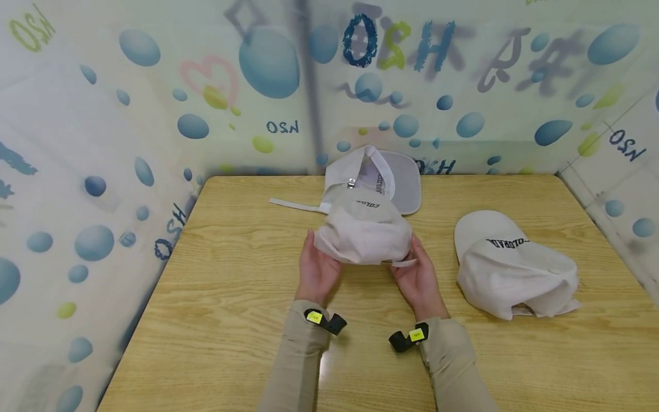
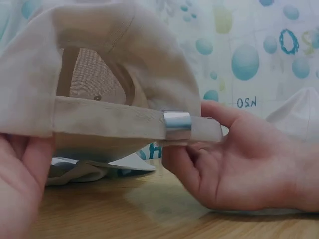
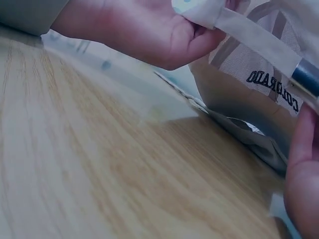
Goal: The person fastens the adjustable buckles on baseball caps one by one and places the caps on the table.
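Note:
Both hands hold up a white baseball cap [image 1: 362, 237] above the table, its back toward me. My left hand [image 1: 320, 273] grips the lower left edge, with fingers under the rim. At the right, my right hand [image 1: 419, 277] grips the rim by the back strap [image 2: 107, 118]. Its fingers and thumb lie close to the strap's metal buckle [image 2: 178, 124] in the left wrist view. Through the back opening, mesh lining shows inside the crown. Behind it, a second white cap [image 1: 407, 183] lies with its inside showing and its loose strap [image 1: 293, 205] stretched left.
A third white cap [image 1: 515, 274] with dark COLORADO lettering sits on the right of the wooden table [image 1: 221, 274]. A patterned backdrop [image 1: 350, 109] with blue drops rises behind the table. Black wrist cameras [image 1: 409, 337] are strapped over both sleeves.

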Motion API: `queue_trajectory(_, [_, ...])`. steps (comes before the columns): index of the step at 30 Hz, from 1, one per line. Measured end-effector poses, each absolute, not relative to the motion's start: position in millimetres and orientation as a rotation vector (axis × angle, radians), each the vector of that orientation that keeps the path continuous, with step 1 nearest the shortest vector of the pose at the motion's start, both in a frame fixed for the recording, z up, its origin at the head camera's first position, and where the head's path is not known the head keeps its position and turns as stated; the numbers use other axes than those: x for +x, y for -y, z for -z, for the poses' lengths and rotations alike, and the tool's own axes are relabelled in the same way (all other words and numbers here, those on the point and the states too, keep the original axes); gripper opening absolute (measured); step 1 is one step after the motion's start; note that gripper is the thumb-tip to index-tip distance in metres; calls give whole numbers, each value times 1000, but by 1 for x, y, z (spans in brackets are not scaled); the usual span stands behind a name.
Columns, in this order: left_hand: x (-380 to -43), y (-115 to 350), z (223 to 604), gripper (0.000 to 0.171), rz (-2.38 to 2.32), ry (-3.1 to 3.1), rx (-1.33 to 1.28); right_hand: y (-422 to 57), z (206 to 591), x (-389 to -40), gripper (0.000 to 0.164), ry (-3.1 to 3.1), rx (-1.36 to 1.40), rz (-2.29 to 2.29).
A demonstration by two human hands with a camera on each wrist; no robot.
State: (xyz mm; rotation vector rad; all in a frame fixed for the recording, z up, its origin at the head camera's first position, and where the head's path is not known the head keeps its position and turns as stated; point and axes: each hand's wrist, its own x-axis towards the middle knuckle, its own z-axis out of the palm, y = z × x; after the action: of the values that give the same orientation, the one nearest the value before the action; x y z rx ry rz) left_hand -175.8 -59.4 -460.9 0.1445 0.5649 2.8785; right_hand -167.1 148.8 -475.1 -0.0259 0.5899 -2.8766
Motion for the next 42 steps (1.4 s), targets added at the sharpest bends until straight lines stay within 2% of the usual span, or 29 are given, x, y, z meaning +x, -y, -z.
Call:
queue_trajectory(14, [-179, 68, 463, 46, -2866, -757, 59, -144, 468, -165, 19, -807, 20, 2814])
queue_trajectory(21, [-181, 67, 464, 44, -2900, -1005, -20, -140, 469, -166, 35, -970, -99, 2765])
queue_trajectory(26, [-182, 69, 465, 45, -2921, -1043, -9, -138, 468, -164, 43, -1055, -71, 2732])
queue_trajectory(42, [-177, 92, 461, 44, -2952, -1027, 59, -119, 469, -168, 41, -1095, -261, 2675])
